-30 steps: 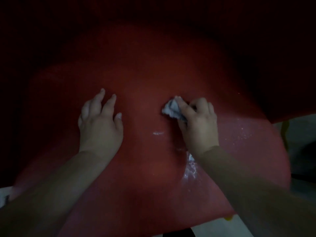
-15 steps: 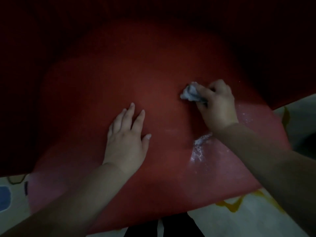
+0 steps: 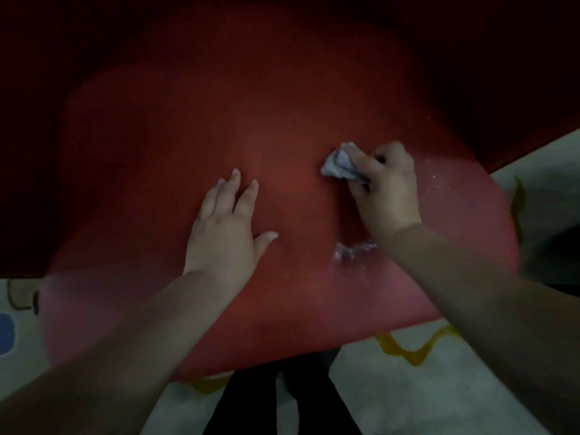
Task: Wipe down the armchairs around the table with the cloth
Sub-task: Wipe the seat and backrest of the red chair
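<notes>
A red armchair seat [image 3: 163,158] fills most of the dim view. My right hand [image 3: 387,196] grips a crumpled white cloth [image 3: 340,164] and presses it onto the seat right of centre. My left hand [image 3: 227,227] lies flat on the seat just left of the cloth, fingers straight and spread. A whitish wet smear [image 3: 351,251] shows on the seat below my right wrist, and small white specks [image 3: 439,180] dot the seat to the right of that hand.
The chair's dark back and sides rise at the top and left. A pale rug [image 3: 439,387] with yellow [image 3: 411,353] and blue [image 3: 6,337] patches lies under the seat's front edge. Dark legs [image 3: 282,400] stand at the bottom centre.
The view shifted, so the seat sits lower and left in frame. My right hand with the cloth moved slightly left across the seat. My left hand stays flat beside it.
</notes>
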